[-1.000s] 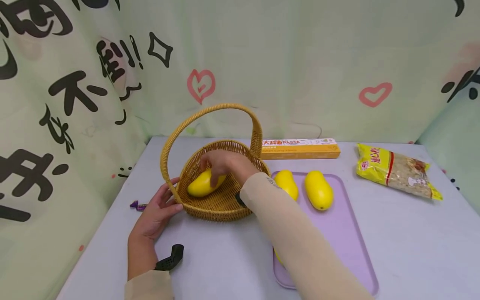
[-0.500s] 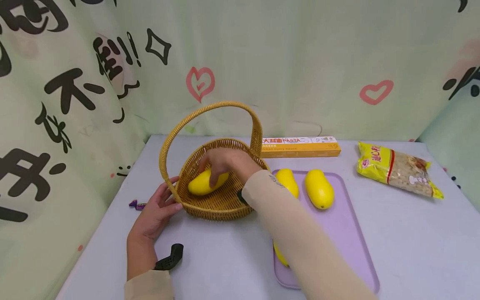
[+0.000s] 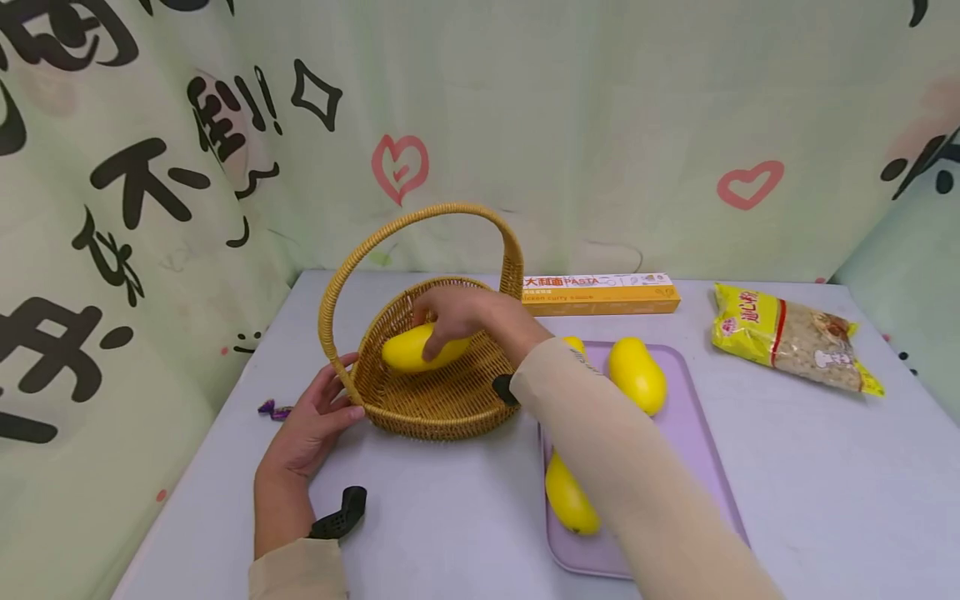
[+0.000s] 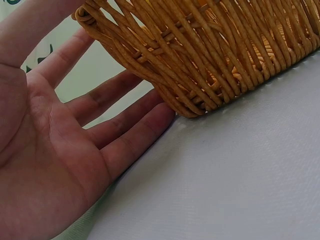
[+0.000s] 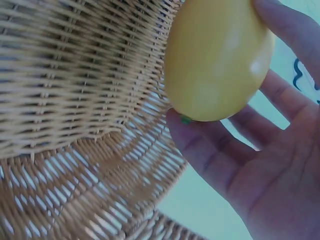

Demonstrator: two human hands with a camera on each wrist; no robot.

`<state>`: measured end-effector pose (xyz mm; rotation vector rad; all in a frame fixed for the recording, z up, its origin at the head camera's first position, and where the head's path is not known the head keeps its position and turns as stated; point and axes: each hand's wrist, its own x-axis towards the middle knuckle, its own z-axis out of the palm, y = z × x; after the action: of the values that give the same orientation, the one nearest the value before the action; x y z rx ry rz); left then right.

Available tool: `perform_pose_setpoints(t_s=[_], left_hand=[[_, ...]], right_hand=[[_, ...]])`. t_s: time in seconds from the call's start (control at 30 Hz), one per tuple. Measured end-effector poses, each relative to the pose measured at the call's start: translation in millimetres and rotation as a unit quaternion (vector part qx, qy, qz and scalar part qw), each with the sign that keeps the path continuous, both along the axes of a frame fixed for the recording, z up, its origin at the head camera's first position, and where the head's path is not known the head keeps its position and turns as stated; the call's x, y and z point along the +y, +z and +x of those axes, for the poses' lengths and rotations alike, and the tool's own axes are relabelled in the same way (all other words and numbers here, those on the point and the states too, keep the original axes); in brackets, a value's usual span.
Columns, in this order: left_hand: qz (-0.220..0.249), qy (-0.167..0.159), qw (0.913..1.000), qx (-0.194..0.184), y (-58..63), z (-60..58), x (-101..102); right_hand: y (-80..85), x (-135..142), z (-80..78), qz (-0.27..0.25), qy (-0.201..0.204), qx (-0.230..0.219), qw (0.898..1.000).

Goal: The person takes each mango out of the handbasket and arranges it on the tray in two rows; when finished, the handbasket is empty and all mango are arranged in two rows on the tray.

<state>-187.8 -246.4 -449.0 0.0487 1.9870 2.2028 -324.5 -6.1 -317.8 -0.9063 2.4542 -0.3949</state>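
Observation:
In the head view my right hand (image 3: 461,321) grips a yellow mango (image 3: 408,350) inside the wicker basket (image 3: 435,427), with the thumb on its near side. The right wrist view shows the mango (image 5: 215,60) held between thumb and fingers, close to the woven wall (image 5: 65,75). My left hand (image 3: 315,425) touches the basket's left side beside the foot of the arched handle (image 3: 345,267). Its fingers lie fairly straight against the wicker in the left wrist view. On the purple tray (image 3: 697,450) lie more mangoes (image 3: 637,375), partly hidden by my right sleeve.
A pasta box (image 3: 600,295) stands behind the tray at the table's back. To the right lies a yellow and clear food packet (image 3: 795,340). A purple-wrapped candy (image 3: 275,410) is left of the basket. Printed curtains hang behind and at both sides.
My right hand has shifted slightly right and up with the mango inside the basket. The right sleeve moved right, uncovering more of the near mango on the tray. The left hand stays put.

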Motion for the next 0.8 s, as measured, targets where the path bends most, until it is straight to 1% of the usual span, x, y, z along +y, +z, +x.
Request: perform_pose_setpoints(t_s=[0.23, 0.47, 0.67, 0.8], left_hand=[[-0.007, 0.003, 0.9999, -0.006, -1.3, -0.8, -0.6], [-0.008, -0.002, 1.0, 0.001, -1.6, -1.1, -2.3], [-0.012, -0.001, 0.9999, 0.002, -3.0, -1.2, -2.4], [-0.01, -0.004, 0.9999, 0.004, -2.7, -1.0, -0.6]], right_hand=[[7.1, 18.3, 2.4, -0.042, -0.025, -0.009, 0.999], [8.7, 35.3, 7.4, -0.057, -0.049, -0.02, 0.997], [12.3, 50.5, 14.3, -0.085, -0.078, -0.043, 0.992], [16.4, 58.6, 19.4, -0.093, -0.085, -0.036, 0.991]])
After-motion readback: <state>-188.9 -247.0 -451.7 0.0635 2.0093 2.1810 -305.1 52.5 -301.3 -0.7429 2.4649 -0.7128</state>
